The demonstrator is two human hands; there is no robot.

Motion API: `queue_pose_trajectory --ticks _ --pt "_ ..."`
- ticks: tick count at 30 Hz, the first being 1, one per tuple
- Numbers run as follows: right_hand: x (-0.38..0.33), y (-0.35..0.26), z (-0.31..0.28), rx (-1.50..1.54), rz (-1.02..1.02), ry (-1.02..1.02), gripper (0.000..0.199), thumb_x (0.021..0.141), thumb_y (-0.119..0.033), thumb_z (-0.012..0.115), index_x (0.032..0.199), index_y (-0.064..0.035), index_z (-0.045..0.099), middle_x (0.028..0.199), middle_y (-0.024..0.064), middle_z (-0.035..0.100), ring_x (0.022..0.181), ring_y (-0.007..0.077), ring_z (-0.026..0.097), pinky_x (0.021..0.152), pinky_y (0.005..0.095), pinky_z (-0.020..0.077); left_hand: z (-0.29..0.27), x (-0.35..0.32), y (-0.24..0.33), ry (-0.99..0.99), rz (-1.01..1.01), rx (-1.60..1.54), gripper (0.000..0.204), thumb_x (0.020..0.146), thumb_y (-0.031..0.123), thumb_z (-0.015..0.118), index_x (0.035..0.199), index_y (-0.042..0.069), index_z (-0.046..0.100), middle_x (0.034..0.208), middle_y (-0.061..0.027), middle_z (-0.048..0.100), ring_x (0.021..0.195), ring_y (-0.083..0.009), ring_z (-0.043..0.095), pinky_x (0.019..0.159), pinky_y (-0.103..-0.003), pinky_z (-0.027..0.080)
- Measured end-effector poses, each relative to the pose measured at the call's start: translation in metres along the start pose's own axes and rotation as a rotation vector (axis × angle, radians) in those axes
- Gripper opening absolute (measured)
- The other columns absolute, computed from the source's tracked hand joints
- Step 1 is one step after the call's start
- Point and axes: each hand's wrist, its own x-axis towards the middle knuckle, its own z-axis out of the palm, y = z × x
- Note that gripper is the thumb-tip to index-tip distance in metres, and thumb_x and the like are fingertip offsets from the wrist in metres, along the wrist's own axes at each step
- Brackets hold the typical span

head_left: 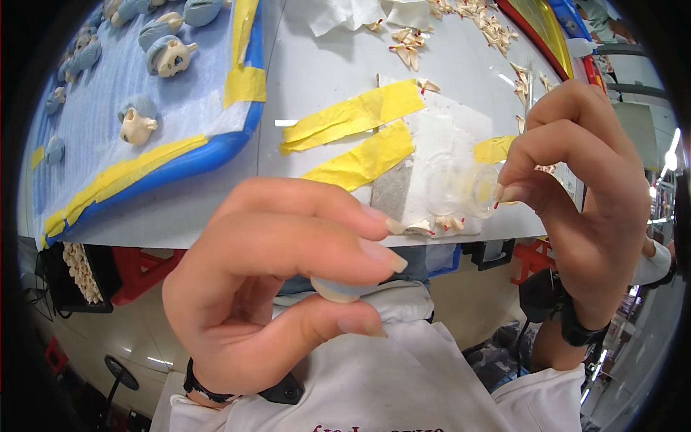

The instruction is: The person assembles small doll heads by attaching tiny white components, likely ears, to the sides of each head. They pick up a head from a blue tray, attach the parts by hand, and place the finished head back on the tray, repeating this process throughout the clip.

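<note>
My left hand (266, 266) is raised in front of my chest, thumb and fingers closed around a small rounded pale blue and cream piece (335, 290). Most of that piece is hidden by the fingers. Over the table's right part, my right hand (568, 165) has thumb and index finger pinched together at the rim of a clear round plastic dish (468, 191). Whatever lies between those fingertips is too small to make out. Beneath the dish is a white board (450, 129), with several small cream pieces with red tips (450, 223) along its near edge.
At the left stands a blue tray (237, 133) edged with yellow tape, holding several doll heads (173, 57) with blue caps. Yellow tape strips (360, 162) stick to the board and table. More red-tipped cream pieces (482, 21) lie at the back, near a red-edged tray (536, 32).
</note>
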Motion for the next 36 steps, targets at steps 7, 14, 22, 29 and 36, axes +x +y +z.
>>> queue_pose_trajectory --ticks 7,14,22,29,36 --pt "-0.005 -0.007 -0.001 -0.057 0.079 0.060 0.015 0.058 -0.002 0.066 0.067 -0.0016 0.054 0.074 0.0058 0.045 0.070 0.0185 0.045 0.063 0.0283 0.0344 0.001 0.000 0.000 0.043 -0.077 -0.102 0.040 0.076 0.024 0.070 0.101 0.001 0.050 0.100 -0.0189 0.051 0.066 -0.0163 0.057 0.052 -0.020 0.046" --pt "-0.006 -0.011 0.010 0.022 0.051 0.176 0.015 0.056 0.000 0.065 0.067 -0.0015 0.054 0.072 0.0063 0.045 0.069 0.0187 0.045 0.062 0.0279 0.0343 0.004 -0.001 0.001 0.098 -0.114 -0.161 0.041 0.074 0.023 0.072 0.101 0.001 0.050 0.101 -0.0187 0.052 0.070 -0.0178 0.059 0.053 -0.020 0.047" --pt "-0.007 -0.017 0.013 0.015 0.085 0.234 0.015 0.057 0.002 0.064 0.067 -0.0005 0.054 0.071 0.0066 0.045 0.068 0.0190 0.045 0.062 0.0274 0.0340 0.011 0.000 0.001 0.018 -0.090 -0.208 0.041 0.072 0.019 0.073 0.101 0.000 0.051 0.102 -0.0193 0.053 0.075 -0.0200 0.061 0.055 -0.021 0.049" --pt "-0.036 -0.028 0.021 0.560 0.193 0.439 0.019 0.067 -0.013 0.071 0.073 -0.0065 0.055 0.073 0.0031 0.043 0.068 0.0136 0.039 0.061 0.0225 0.0294 0.014 0.002 0.001 -0.124 -0.034 -0.144 0.039 0.070 0.010 0.074 0.100 -0.001 0.052 0.103 -0.0198 0.052 0.075 -0.0224 0.061 0.060 -0.026 0.051" --pt "-0.048 -0.033 0.037 0.884 0.074 0.283 0.015 0.071 -0.009 0.069 0.075 -0.0117 0.055 0.074 0.0028 0.042 0.064 0.0097 0.037 0.059 0.0202 0.0300 0.019 0.003 0.006 -0.165 0.081 0.087 0.038 0.067 0.008 0.075 0.096 -0.003 0.053 0.098 -0.0165 0.051 0.072 -0.0204 0.058 0.061 -0.031 0.052"
